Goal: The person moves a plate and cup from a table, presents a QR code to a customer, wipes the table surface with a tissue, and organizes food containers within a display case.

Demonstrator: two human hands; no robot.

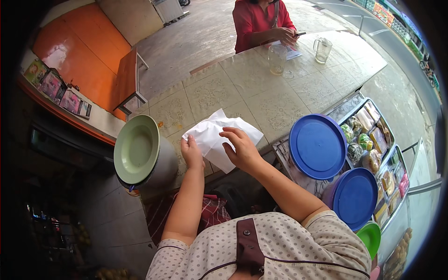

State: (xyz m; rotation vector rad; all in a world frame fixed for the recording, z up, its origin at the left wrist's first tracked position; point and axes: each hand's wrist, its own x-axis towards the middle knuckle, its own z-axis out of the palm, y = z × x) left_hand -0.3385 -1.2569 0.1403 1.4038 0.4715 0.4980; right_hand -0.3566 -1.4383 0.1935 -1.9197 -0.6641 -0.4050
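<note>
A crumpled white sheet of thin paper or plastic (220,140) is spread over the near edge of the tiled-pattern counter (213,91). My left hand (191,150) pinches its left corner between thumb and fingers. Over the sheet's right part is my right hand (241,148), fingers apart and slightly curled; whether a fingertip touches the sheet cannot be told. Left of my left hand, a pale green plate (137,148) lies on top of a large grey pot (167,164).
Two blue-lidded tubs (317,147) and trays of wrapped snacks (365,136) stand at the right. Two glass mugs (322,50) are on the counter's far part, near a person in red (259,24) holding a phone. A wooden bench (126,78) stands back left.
</note>
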